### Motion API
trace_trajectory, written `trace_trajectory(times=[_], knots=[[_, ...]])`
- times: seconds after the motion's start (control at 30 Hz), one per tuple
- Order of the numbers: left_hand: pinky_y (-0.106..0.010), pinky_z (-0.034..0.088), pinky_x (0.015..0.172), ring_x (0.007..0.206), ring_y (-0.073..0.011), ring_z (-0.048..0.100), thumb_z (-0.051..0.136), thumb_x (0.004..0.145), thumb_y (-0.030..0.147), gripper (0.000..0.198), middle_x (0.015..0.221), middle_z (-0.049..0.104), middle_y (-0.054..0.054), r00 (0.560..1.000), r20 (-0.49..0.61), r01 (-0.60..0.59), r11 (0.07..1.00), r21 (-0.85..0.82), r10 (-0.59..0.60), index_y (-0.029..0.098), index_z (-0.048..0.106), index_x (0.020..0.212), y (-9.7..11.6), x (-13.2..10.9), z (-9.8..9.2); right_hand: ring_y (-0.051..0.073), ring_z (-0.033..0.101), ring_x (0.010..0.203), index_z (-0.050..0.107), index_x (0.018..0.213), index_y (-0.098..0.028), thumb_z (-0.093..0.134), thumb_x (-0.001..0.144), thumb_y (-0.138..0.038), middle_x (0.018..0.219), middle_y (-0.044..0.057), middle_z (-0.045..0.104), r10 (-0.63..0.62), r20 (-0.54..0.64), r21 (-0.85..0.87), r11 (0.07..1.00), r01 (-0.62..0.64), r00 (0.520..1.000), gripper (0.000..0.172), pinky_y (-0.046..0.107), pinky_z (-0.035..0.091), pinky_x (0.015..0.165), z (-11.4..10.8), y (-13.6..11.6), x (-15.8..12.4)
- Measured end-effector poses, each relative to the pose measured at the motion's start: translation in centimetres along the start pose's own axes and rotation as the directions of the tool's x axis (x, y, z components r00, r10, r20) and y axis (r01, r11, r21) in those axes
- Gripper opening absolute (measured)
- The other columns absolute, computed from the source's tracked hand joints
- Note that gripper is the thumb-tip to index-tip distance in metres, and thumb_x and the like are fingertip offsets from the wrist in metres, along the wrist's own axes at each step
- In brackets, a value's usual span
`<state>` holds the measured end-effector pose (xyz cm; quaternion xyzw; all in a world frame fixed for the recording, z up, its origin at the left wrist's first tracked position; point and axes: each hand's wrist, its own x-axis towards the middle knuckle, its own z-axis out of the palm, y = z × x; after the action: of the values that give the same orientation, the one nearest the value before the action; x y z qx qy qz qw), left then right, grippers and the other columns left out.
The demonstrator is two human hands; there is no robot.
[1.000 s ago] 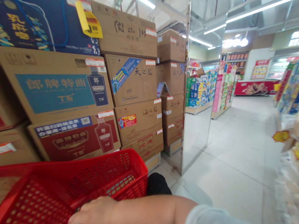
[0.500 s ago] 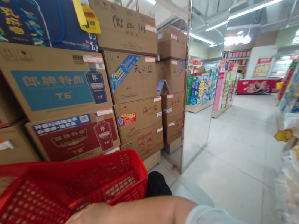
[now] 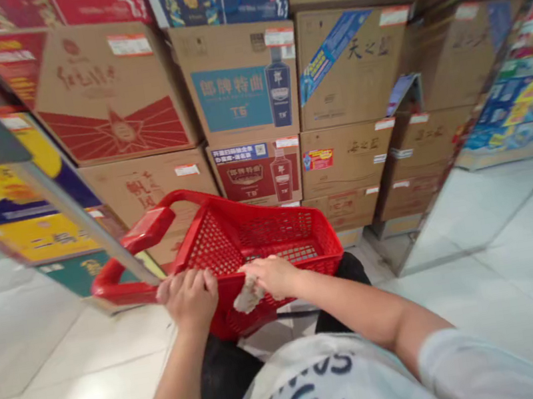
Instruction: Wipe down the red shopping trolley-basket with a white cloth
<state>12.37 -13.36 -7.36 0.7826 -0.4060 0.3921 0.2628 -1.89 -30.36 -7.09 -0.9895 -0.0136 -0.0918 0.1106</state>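
Left hand (image 3: 188, 299) curled closed over the rim of the red basket (image 3: 213, 245); right hand (image 3: 271, 276) pinches a crumpled pale packet (image 3: 248, 298) against the basket's edge.

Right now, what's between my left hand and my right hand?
Between your left hand and right hand, the head view shows the red side of a plastic shopping basket and a crumpled pale scrap.

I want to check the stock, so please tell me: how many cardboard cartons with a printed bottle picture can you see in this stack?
2. The carton with the blue panel sits in the middle of the stack, and the carton with the red panel sits directly below it. More may be hidden, because only the front faces show.
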Motion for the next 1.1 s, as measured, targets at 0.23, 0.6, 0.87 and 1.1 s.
trace_trajectory(times=[0.23,0.6,0.87,1.1], knots=[[-0.039,0.032,0.085,0.073,-0.0197,0.052,0.053,0.082,0.022,0.024,0.061,0.056,0.000,0.993,-0.069,-0.074,0.963,0.260,0.095,0.021,0.046,0.059,0.3,-0.1,0.4,0.022,0.056,0.103,0.051,0.121,-0.020,0.042,0.093,-0.024,0.111,0.008,0.062,0.101,-0.010,0.004,0.995,-0.101,0.995,0.030,0.039,0.036,0.091,1.2,-0.2,0.6],[-0.040,0.032,0.088,0.084,-0.0203,0.055,0.052,0.085,0.023,0.016,0.070,0.061,0.000,0.991,0.042,-0.133,0.965,0.225,0.127,0.020,0.052,0.069,-0.1,-1.0,-1.5,0.022,0.060,0.095,0.057,0.108,-0.019,0.046,0.091,-0.027,0.105,0.007,0.063,0.139,-0.026,-0.019,0.990,-0.139,0.990,0.022,0.031,0.042,0.081,1.3,1.7,-2.2],[-0.040,0.033,0.089,0.081,-0.0206,0.055,0.052,0.084,0.023,0.020,0.069,0.061,-0.001,0.998,-0.025,-0.045,0.964,0.262,0.053,0.020,0.053,0.065,0.9,-1.2,-1.1,0.024,0.062,0.088,0.058,0.099,-0.016,0.044,0.089,-0.024,0.097,0.009,0.063,0.227,-0.040,-0.031,0.973,-0.228,0.973,0.019,0.033,0.044,0.076,1.5,1.8,-3.0],[-0.040,0.034,0.088,0.084,-0.0213,0.055,0.050,0.087,0.022,0.017,0.075,0.064,-0.002,0.994,0.003,-0.106,0.962,0.250,0.109,0.020,0.056,0.071,0.2,-1.0,-1.8,0.021,0.062,0.094,0.051,0.119,-0.020,0.047,0.086,-0.020,0.106,0.006,0.062,0.080,-0.082,0.033,0.996,-0.078,0.993,0.034,0.029,0.045,0.079,2.1,-2.3,1.4]])
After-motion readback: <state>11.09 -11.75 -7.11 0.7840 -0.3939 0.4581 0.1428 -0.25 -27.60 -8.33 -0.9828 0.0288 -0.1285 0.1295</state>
